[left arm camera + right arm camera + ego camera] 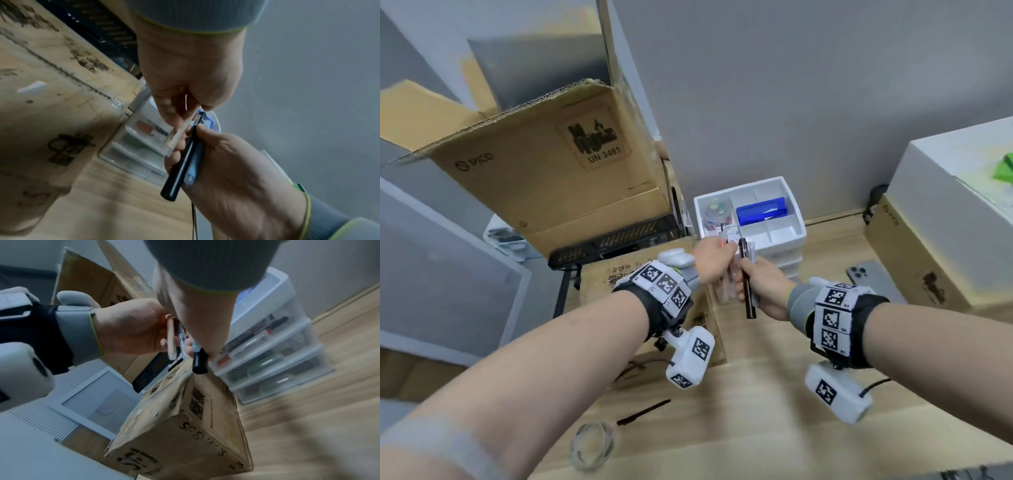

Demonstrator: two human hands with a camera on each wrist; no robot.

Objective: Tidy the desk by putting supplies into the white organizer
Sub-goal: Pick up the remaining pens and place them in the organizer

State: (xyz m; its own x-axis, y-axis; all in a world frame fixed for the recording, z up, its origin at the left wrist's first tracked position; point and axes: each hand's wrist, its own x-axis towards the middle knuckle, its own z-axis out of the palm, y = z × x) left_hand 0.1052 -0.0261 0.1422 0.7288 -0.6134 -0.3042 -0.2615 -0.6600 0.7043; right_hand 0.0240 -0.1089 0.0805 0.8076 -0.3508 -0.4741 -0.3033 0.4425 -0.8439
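The white organizer (787, 236) stands at the back of the desk, above clear drawers (273, 363). A blue box (762, 210) and coloured clips (714, 212) lie in its top compartments. Just in front of it my two hands meet. My left hand (724, 257) pinches a pale pink pen (171, 337) and a clear pen (181, 339). My right hand (744, 277) grips a black marker (747, 284) together with a blue pen (192, 167). Another black pen (643, 411) and a clear tape ring (592, 445) lie on the wooden desk (774, 428) near me.
A low cardboard box (185, 426) sits left of the organizer, with a black device (616, 241) and a big open carton (544, 171) behind it. A phone (873, 277) lies at the right, next to a brown box (921, 260) and a white box (955, 178).
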